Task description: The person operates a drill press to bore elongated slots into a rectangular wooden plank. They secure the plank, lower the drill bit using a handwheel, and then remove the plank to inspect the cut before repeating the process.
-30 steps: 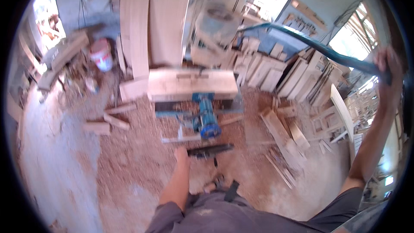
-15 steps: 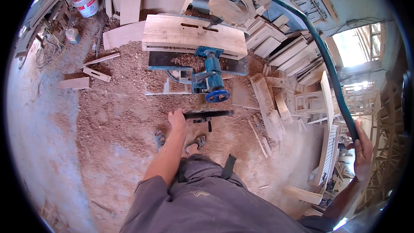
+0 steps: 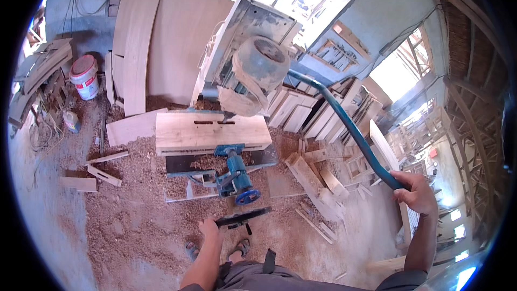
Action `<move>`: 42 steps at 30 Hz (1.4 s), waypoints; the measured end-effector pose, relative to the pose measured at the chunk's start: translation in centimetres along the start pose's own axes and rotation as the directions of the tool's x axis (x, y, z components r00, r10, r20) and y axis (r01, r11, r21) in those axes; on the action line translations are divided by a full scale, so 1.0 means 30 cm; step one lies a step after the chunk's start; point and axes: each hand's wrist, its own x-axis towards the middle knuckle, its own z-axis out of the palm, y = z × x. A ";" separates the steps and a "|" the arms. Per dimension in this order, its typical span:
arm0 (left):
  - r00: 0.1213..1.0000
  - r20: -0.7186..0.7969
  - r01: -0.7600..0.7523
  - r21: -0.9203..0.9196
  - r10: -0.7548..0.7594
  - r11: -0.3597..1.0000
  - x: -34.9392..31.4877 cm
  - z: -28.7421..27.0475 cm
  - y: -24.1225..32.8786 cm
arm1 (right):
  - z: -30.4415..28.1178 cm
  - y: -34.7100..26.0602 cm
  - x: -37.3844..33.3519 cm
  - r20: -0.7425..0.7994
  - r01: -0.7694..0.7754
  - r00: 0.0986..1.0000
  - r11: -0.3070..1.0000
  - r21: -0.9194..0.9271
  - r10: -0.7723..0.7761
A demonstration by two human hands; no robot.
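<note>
My left hand (image 3: 209, 228) is closed on the near left end of a black handwheel (image 3: 242, 217), seen almost edge-on with a small handle peg below it. Out to the right, my right hand (image 3: 416, 191) wraps round the end of a long bent blue-green lever (image 3: 350, 124). That lever runs up to a dusty machine with a round motor (image 3: 264, 62). In front of the motor a thick wooden beam (image 3: 177, 132) with slots in its top lies on the machine table. A drill bit (image 3: 228, 116) meets the beam by the slots. A blue screw clamp (image 3: 233, 167) with a blue handwheel (image 3: 247, 197) stands at the beam's near side.
Wood shavings (image 3: 129, 205) cover the floor around my sandalled feet. Stacked boards (image 3: 323, 108) lean behind on the right, and offcuts (image 3: 318, 186) lie below them. At left stand a white bucket (image 3: 85, 81) and a small jug (image 3: 71, 121). Large panels (image 3: 183, 48) lean at the back.
The view has tilted upward, bringing more of the motor, wall and roof into sight. Both hands keep their grips, and the beam looks unmoved on the machine.
</note>
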 end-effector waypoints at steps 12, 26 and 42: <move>0.981 0.056 0.196 -0.217 -0.188 0.956 -0.134 0.002 0.124 | 0.011 0.055 -0.032 -0.042 -0.067 0.996 0.984 0.163 0.074; 0.976 -0.023 0.218 -0.033 -0.219 0.975 -0.168 0.027 0.166 | 0.020 0.131 -0.027 -0.215 0.170 0.968 0.966 0.197 -0.127; 0.792 0.179 0.574 -0.544 -0.584 0.612 0.024 -0.089 0.120 | -0.230 0.171 0.040 -0.343 0.220 0.843 0.847 -0.483 -0.415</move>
